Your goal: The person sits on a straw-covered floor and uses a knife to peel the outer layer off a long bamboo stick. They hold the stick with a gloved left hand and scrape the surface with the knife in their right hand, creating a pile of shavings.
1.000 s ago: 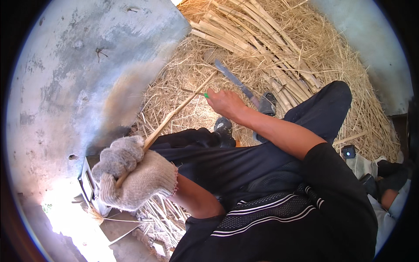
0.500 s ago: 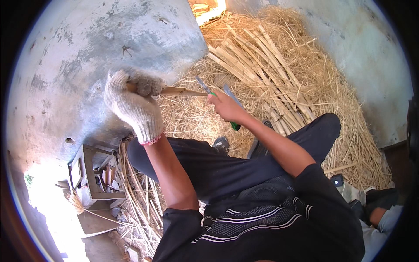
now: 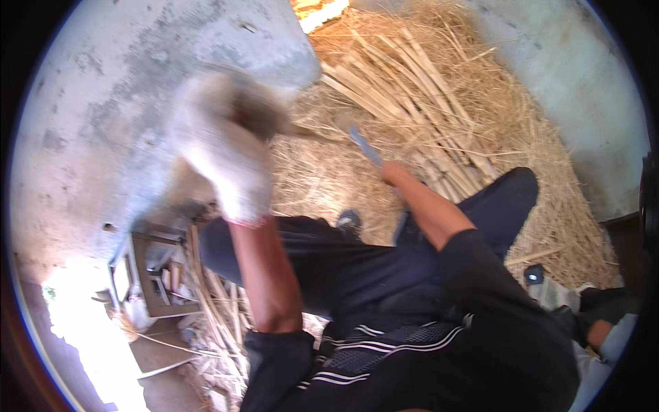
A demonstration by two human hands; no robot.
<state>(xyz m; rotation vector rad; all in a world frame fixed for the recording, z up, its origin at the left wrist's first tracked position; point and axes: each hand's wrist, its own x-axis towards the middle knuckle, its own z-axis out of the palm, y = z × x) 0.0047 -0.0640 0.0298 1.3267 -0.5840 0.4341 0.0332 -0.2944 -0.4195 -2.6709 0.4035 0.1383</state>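
My left hand [image 3: 226,130], in a white knit glove, is raised at the left and smeared by motion. It is closed on a thin strip of wood or bamboo [image 3: 316,136], which sticks out to the right. My bare right hand [image 3: 395,173] is closed in front of my knees, its fingers partly hidden. A bluish knife blade [image 3: 365,145] runs up and left from it, close to the strip's far end. No handle shows.
Split bamboo-like strips [image 3: 412,103] lie over straw [image 3: 528,158] ahead of me. A pale wall [image 3: 117,137] rises at the left, beside a wooden frame stool [image 3: 154,275] and more loose strips [image 3: 216,309]. Another person's arm [image 3: 600,331] shows at the lower right.
My right hand has moved right, away from my left, and the green handle seen earlier is out of sight. The gloved hand has shifted slightly right with the strip, now blurred.
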